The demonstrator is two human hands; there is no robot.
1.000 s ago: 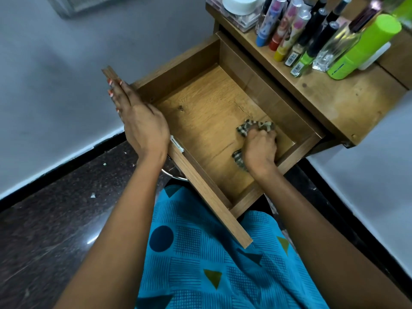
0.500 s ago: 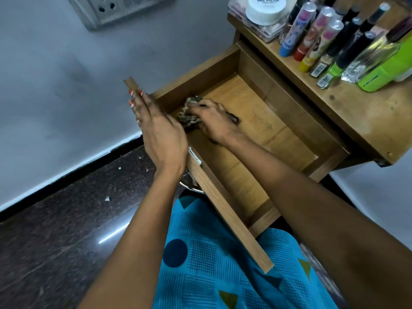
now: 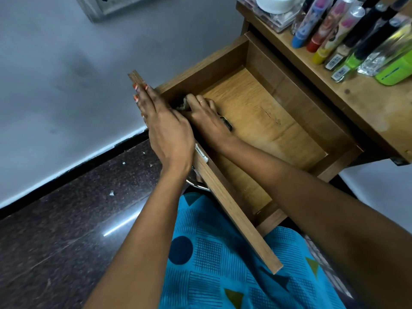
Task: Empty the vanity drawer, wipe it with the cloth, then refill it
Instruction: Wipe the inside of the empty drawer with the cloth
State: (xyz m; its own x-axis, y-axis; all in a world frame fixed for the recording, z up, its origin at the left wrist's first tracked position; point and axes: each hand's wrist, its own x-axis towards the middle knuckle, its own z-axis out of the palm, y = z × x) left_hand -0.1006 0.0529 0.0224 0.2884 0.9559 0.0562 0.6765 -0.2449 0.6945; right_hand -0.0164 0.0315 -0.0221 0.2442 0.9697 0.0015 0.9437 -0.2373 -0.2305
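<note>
Cloth (image 3: 182, 105) now deeper in drawer (image 3: 267, 121) corner

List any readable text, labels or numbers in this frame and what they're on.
None can be read.
White tub lid: its top is cut off by the frame; no text in view.
Small bottle labels: print too small and blurred.
Green bottle: dark marks, illegible.
Printed tubes: pictures only, no words legible.

the wooden vanity drawer (image 3: 263, 121), pulled fully open with its oak-grain floor bare, holds a dark patterned cloth (image 3: 226, 123) bunched in its front left corner, mostly hidden under a hand, only small edges showing beside the fingers.
</note>
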